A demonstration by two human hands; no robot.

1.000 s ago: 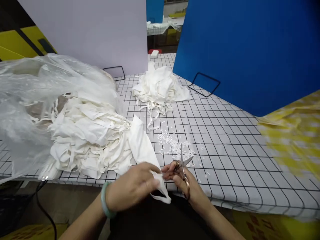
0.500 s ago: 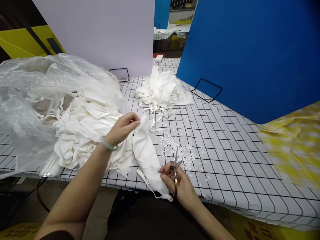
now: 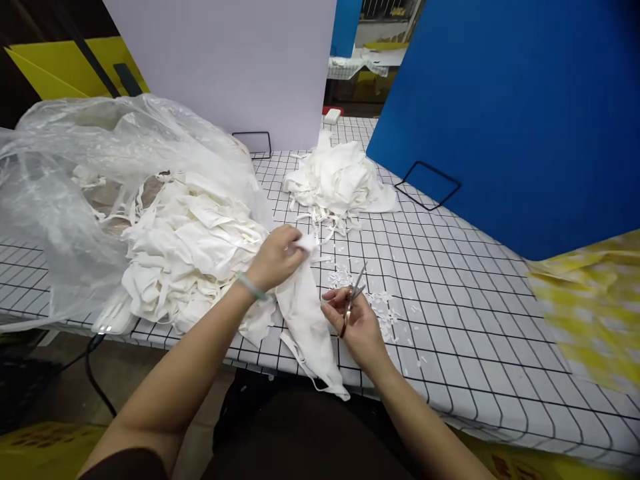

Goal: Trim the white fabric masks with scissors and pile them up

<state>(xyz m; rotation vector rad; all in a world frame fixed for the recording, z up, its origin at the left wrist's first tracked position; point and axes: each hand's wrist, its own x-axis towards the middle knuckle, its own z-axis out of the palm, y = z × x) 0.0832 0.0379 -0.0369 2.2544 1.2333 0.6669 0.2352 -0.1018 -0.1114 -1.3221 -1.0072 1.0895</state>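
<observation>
Head view: our left hand [image 3: 276, 257] pinches the limp white mask [image 3: 305, 313] at its top corner (light, floppy); our right hand [image 3: 356, 327] clasps scissors [image 3: 351, 301] just beside it.

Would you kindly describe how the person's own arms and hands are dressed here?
Both forearms are bare, with no sleeves or gloves showing. The left hand has a slim pale green bangle around its wrist. The right hand shows no ring, watch or band.
</observation>
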